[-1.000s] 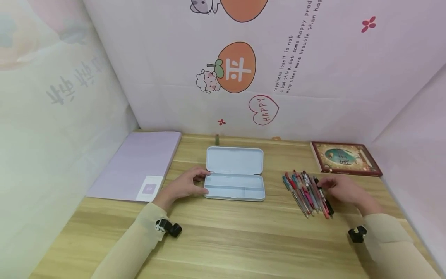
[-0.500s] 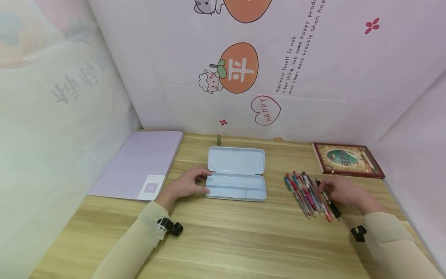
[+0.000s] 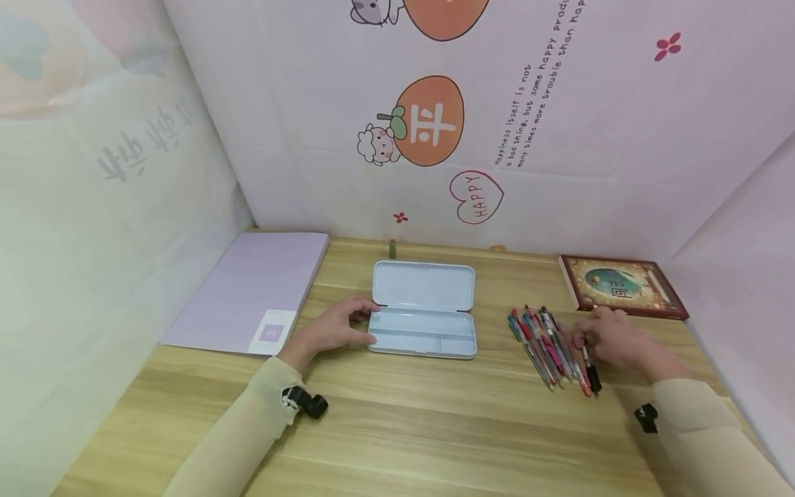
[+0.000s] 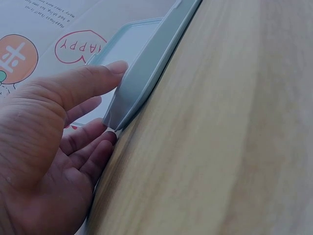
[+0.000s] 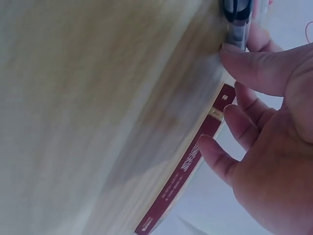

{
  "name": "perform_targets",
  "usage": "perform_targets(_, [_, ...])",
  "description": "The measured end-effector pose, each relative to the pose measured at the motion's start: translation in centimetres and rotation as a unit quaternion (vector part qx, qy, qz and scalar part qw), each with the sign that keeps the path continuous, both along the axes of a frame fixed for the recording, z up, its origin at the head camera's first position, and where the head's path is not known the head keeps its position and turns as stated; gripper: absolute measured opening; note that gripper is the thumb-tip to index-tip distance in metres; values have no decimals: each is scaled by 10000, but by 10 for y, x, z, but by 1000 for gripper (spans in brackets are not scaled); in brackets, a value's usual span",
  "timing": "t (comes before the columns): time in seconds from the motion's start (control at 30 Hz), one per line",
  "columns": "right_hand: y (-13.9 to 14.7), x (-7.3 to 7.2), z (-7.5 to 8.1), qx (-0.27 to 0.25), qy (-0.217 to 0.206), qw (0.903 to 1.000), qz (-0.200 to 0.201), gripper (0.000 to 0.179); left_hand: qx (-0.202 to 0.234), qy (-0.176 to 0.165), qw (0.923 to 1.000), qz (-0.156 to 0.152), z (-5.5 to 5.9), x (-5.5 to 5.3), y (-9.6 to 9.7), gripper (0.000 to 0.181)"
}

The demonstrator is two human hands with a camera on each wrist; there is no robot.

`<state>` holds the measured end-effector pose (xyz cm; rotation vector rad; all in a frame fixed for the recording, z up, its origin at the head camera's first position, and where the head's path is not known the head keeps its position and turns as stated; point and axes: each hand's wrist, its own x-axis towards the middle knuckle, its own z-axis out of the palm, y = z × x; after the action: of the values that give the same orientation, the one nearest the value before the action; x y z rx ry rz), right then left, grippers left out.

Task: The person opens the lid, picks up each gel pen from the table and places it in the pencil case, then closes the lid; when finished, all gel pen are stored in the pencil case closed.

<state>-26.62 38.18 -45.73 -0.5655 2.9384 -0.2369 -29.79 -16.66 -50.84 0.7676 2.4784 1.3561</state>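
A pale blue pencil case (image 3: pixel 424 286) lies with its lid folded back, showing a long compartment and two smaller ones, all bare. My left hand (image 3: pixel 335 326) holds its left end, thumb (image 4: pixel 115 67) at the near edge and fingers round the end. To the right lies a bunch of pens (image 3: pixel 539 345), side by side with several colours among them. Along that bunch's right edge, my right hand (image 3: pixel 611 336) pinches a pen with a clear barrel and black end (image 3: pixel 594 379) between thumb and index finger. Its other fingers (image 5: pixel 220 159) are spread loosely.
A lilac folder-like pad (image 3: pixel 248 290) with a white label lies at the left. At the back right, a dark red book (image 3: pixel 621 284) sits just behind my right hand. Printed white sheets (image 3: pixel 310 138) wall in the wooden table (image 3: pixel 435 428) on three sides.
My right hand has drawn the black-ended pen slightly away from the bunch and raised its back end. The left hand stays on the pencil case. The head view has shifted slightly.
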Motion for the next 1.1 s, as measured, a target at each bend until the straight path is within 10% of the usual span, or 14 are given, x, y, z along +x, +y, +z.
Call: perform_targets(1.1, [60,46,0,-669,-136,9974,-222,18,143,-76,9999,-23,-2,-2,0,60])
